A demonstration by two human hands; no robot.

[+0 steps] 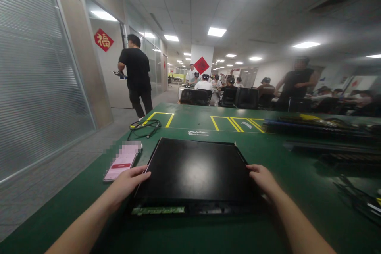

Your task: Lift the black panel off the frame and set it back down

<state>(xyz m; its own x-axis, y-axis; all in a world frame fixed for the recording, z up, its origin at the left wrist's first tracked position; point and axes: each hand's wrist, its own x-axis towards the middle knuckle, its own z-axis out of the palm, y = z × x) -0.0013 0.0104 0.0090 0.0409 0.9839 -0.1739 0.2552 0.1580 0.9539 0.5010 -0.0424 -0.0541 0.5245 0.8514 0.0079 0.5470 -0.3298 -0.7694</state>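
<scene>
A flat black display panel (190, 170) lies in front of me over the green table, its glossy face up and a pale light reflected in its middle. Along its near edge runs a strip of green circuit board (159, 210). My left hand (129, 182) is closed on the panel's left edge, thumb on top. At the right edge my right hand (263, 178) grips the panel, with some fingers hidden beneath or behind it. A phone (123, 162) with a pink screen rests just beyond my left hand.
A coiled black cable (145, 127) sits at the table's far left, near yellow tape markings (162, 113). Dark, blurred panels and strips (321, 125) are stacked on the right, with tangled cables (360, 198) nearer. A person in black (135, 71) stands beyond the table; others sit farther back.
</scene>
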